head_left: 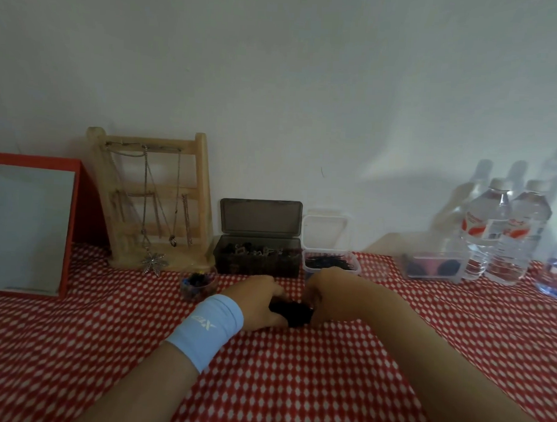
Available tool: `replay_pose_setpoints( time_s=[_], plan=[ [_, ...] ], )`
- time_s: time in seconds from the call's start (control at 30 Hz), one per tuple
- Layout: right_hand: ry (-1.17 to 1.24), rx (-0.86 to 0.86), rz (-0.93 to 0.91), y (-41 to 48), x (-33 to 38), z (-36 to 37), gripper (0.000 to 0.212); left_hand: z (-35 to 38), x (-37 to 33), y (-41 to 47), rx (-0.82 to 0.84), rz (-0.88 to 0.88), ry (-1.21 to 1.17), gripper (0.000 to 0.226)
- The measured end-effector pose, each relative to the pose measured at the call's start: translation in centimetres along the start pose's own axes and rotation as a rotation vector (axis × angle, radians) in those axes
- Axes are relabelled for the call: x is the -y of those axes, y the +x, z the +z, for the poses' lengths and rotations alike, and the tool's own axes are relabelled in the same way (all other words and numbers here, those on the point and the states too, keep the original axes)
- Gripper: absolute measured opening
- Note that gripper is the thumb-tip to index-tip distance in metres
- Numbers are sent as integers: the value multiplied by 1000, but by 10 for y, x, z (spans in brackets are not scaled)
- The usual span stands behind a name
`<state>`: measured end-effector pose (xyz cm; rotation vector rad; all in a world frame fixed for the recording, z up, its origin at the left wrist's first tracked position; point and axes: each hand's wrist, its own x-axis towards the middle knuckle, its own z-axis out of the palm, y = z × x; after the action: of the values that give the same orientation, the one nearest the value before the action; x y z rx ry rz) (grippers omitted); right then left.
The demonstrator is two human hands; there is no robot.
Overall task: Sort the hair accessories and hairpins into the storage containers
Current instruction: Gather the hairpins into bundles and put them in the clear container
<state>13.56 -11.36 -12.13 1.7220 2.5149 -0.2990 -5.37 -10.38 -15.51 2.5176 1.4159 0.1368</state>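
A black bunch of hair accessories [293, 312] lies on the red-and-white cloth between my hands. My left hand [260, 301], with a light blue wristband, curls round its left side. My right hand [327, 296] grips its right side. Behind them stands a dark grey box [257, 257] with its lid up and mixed dark accessories inside. Right of it, a small clear container [332, 264] holds black hairpins, its lid raised behind. A small round pot [197, 285] of dark and blue bands sits left of my left hand.
A red-framed mirror [27, 225] leans at far left. A wooden jewellery stand [156, 202] with necklaces is beside it. At right stand two water bottles [506, 233], a clear case [434, 268] with dark round items, and a bluish jar [555, 280].
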Motion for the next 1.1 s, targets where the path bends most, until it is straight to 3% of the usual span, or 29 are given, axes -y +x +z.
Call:
replay_pose_setpoints(
  time_s=[0.13,0.37,0.47,0.6,0.77,0.9,1.1],
  plan=[
    [-39,-43,-39,3,5,9,71,2,6,2,-21,-18,-32,46],
    [-107,96,-69,23,14,10,37,5,18,3,-73,-16,-134,36],
    [-53,77,-81,34,16,18,43,9,22,3,-91,-43,-168,36],
    [-120,181,24,57,15,23,53,6,27,0,-99,-62,-236,42],
    [-108,-27,-140,44,16,36,39,8,37,-2,-136,-63,-213,27],
    [-184,54,-86,60,14,39,53,10,39,-2,-167,-56,-260,28],
    [-59,5,-40,38,-2,26,37,14,43,-4,-211,-82,-385,21]
  ],
)
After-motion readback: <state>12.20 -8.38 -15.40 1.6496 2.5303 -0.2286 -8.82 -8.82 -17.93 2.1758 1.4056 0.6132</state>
